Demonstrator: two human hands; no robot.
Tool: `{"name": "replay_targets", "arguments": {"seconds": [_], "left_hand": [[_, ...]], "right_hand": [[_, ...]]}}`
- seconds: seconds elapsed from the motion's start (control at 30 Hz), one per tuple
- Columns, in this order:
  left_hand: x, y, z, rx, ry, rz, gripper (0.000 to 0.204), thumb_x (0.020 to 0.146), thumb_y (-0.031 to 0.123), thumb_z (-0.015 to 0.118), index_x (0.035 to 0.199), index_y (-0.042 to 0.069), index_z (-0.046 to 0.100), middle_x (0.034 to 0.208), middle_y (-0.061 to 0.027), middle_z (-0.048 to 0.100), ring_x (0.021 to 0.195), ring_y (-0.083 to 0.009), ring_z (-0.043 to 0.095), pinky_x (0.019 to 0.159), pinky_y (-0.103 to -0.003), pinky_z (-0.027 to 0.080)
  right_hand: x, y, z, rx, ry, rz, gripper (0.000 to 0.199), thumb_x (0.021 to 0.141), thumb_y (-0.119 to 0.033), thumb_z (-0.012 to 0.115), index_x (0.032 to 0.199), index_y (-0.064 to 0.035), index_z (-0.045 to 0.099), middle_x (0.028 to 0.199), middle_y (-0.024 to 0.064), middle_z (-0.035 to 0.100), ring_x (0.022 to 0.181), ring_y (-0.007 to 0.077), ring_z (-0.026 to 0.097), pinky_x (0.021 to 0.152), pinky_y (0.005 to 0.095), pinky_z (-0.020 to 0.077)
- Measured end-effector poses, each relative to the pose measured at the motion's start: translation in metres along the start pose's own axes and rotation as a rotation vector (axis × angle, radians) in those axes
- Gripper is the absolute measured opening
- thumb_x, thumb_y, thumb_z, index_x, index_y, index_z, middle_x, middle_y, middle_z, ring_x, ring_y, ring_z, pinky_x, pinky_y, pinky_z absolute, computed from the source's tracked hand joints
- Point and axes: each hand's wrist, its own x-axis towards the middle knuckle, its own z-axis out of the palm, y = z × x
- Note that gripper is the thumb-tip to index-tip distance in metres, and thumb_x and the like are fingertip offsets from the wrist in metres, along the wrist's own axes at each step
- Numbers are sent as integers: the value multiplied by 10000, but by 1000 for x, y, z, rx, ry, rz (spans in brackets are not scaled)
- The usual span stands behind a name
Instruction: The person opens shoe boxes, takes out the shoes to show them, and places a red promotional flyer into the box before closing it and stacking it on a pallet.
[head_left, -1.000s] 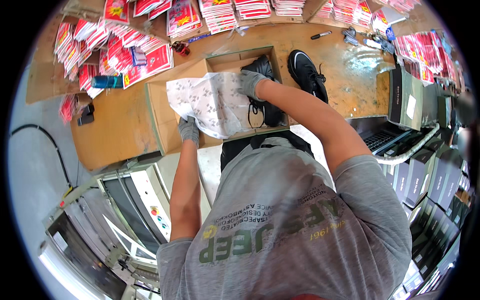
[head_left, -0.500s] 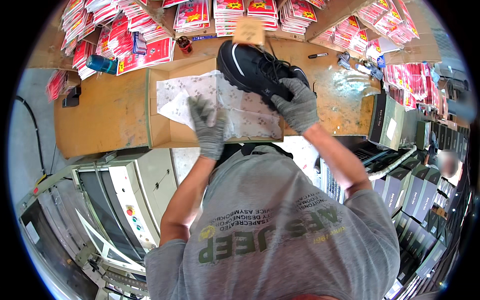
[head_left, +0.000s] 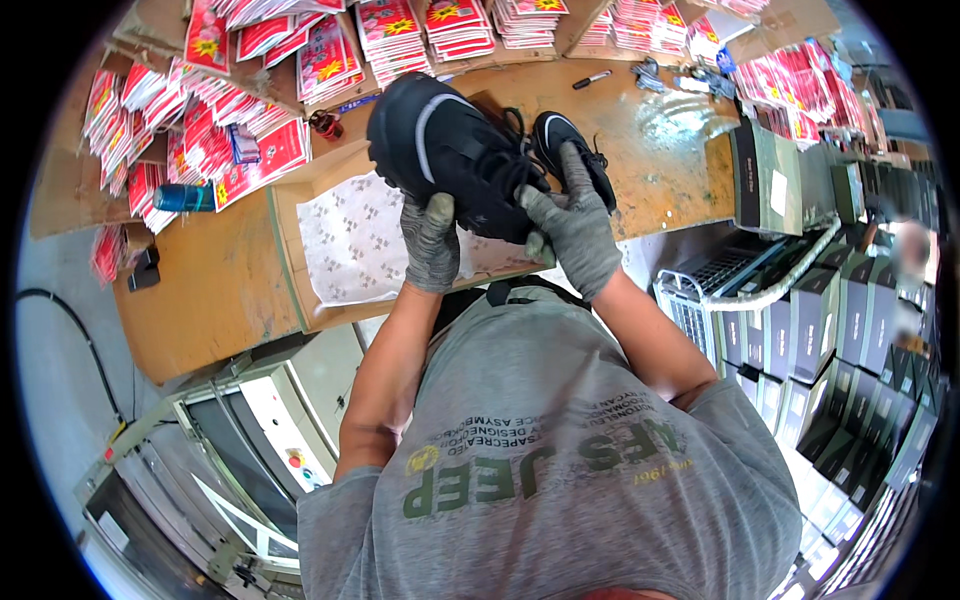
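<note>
A pair of black lace-up sports shoes hangs in front of me over an open cardboard box (head_left: 287,240). The nearer, larger-looking shoe (head_left: 440,165) has a pale curved stripe; my left hand (head_left: 431,243), in a grey knit glove, grips its lower side with the thumb upright. My right hand (head_left: 577,228), gloved alike, is closed around the second shoe (head_left: 562,135). Its thumb reaches to the side of the first shoe, and some fingers are hidden below. White tissue paper (head_left: 350,240) with a small grey print lines the box, partly covered by the shoes.
Stacks of red printed packets (head_left: 330,60) fill cardboard shelves along the back of the wooden table (head_left: 200,285). A teal bottle (head_left: 184,198), a small dark red jar (head_left: 325,124) and a black marker (head_left: 592,79) lie about. A dark shoebox (head_left: 765,180) stands at the right edge.
My left hand has left the tissue paper and taken hold of the nearer shoe. The shoes are now angled apart, with the second one showing more clearly. The whole view has turned slightly.
</note>
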Motion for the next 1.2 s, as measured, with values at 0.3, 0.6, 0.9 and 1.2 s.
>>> {"name": "replay_targets", "arguments": {"seconds": [0.3,0.6,0.9,1.2], "left_hand": [[11,10,41,13,-148,-108,830,896,570,709,1497,72,430,1427,-67,554,1274,-215,563,1085,-390,451],[37,-11,52,-160,-187,-259,807,910,589,676,1500,89,445,1432,-73,571,1286,-231,564,1094,-399,460],[52,-3,113,-217,-445,-447,886,878,640,665,1518,81,412,1472,-89,534,1353,-240,510,1153,-406,413],[34,-2,141,156,-525,-122,1168,741,690,792,1588,79,270,1556,-95,399,1417,-246,415,1193,-395,325]], "right_hand": [[7,18,-20,542,33,128,579,923,-23,697,1458,6,478,1147,99,674,786,128,675,519,213,515],[-19,-37,-75,-371,171,-228,738,888,-240,809,1474,44,462,1112,152,714,928,124,701,766,257,574],[16,-2,-113,415,-349,-295,828,902,-313,758,1575,-61,347,1501,109,495,1350,214,511,1137,366,425],[13,-22,-124,310,-271,-476,858,923,-329,753,1580,-11,300,1525,131,466,1382,228,476,1159,377,389]]}}
